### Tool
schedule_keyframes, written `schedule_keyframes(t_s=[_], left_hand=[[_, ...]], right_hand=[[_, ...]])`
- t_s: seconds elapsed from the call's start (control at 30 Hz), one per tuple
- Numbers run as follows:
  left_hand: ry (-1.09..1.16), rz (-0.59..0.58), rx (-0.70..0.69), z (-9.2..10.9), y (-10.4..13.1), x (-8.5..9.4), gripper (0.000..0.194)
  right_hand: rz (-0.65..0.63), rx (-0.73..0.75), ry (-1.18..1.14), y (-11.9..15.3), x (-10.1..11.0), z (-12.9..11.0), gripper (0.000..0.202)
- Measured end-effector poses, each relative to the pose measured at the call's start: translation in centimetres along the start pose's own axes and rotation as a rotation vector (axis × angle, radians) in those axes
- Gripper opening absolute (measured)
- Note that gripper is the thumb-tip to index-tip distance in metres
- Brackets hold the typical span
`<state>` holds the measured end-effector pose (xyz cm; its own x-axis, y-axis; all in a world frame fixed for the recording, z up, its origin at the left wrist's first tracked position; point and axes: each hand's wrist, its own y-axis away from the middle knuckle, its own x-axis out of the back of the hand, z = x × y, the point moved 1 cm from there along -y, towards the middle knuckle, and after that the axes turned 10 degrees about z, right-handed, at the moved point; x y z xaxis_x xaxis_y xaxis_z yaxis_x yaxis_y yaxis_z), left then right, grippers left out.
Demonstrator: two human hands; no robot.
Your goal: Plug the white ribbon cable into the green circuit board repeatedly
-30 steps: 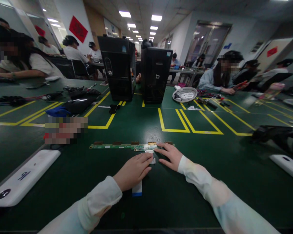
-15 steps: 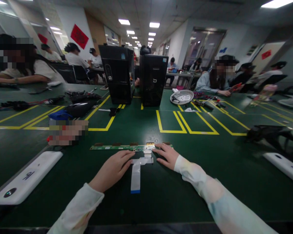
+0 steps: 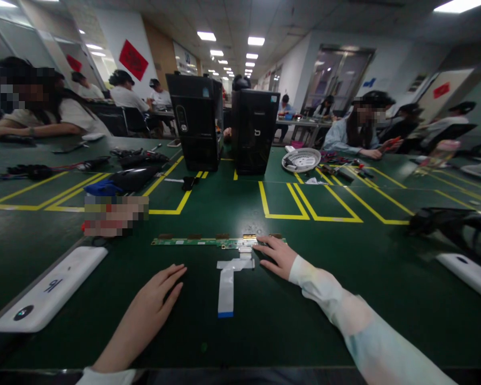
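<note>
A long, narrow green circuit board (image 3: 184, 242) lies crosswise on the green table (image 3: 288, 331). From its connector a white flat ribbon cable (image 3: 225, 291) with a blue end runs toward me, bent into a T shape. My right hand (image 3: 278, 258) rests with fingers spread, its fingertips touching the board's right part near a gold-coloured strip. My left hand (image 3: 154, 299) is apart from board and cable, to the left of the cable. Its fingers are stretched out over the bare tabletop and hold nothing.
Two black computer towers (image 3: 256, 133) stand across the table. A white basket (image 3: 301, 160) and loose tools lie to their right. Left are a white device (image 3: 50, 289), a blurred patch and dark cables (image 3: 28, 172). Another white device (image 3: 471, 275) sits right. People sit at surrounding tables.
My left hand has drawn back from the board and cable, to the left and toward me. My right hand stays on the board. The view has shifted slightly.
</note>
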<state>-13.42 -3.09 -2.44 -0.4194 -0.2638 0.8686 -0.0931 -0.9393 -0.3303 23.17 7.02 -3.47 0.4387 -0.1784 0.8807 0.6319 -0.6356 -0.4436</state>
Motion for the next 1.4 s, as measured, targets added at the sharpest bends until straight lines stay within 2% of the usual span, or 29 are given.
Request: schedule_keyframes(t_s=[0.2,0.37,0.5,0.73,0.9,1.0,1.1,1.4], left_hand=[[-0.046,0.073,-0.079,-0.1,0.3,-0.8,0.048],[-0.064,0.092,-0.104,0.1,0.3,-0.9,0.046],[-0.083,0.095,-0.094,0.4,0.1,-0.9,0.046],[-0.104,0.074,-0.066,0.6,-0.2,-1.0,0.047],[-0.087,0.080,-0.060,0.5,-0.1,-1.0,0.047],[-0.078,0.083,-0.065,0.4,-0.1,-1.1,0.046],[-0.068,0.104,-0.071,0.3,0.0,-1.2,0.045],[-0.080,0.091,-0.077,0.1,-0.1,-1.5,0.047]], right_hand=[[0.038,0.012,-0.015,-0.1,0.1,-0.2,0.043],[0.087,0.094,-0.067,-0.7,-0.3,-1.6,0.041],[0.045,0.115,-0.089,-1.0,-0.6,-2.7,0.044],[-0.114,0.028,-0.034,-1.2,-0.4,-2.9,0.050],[-0.107,0.026,-0.040,-0.2,0.3,-2.8,0.048],[-0.088,0.020,-0.020,1.5,1.0,-2.6,0.048],[-0.075,-0.021,0.022,4.3,2.0,-2.4,0.048],[0.098,-0.287,0.256,16.3,5.7,-2.5,0.046]])
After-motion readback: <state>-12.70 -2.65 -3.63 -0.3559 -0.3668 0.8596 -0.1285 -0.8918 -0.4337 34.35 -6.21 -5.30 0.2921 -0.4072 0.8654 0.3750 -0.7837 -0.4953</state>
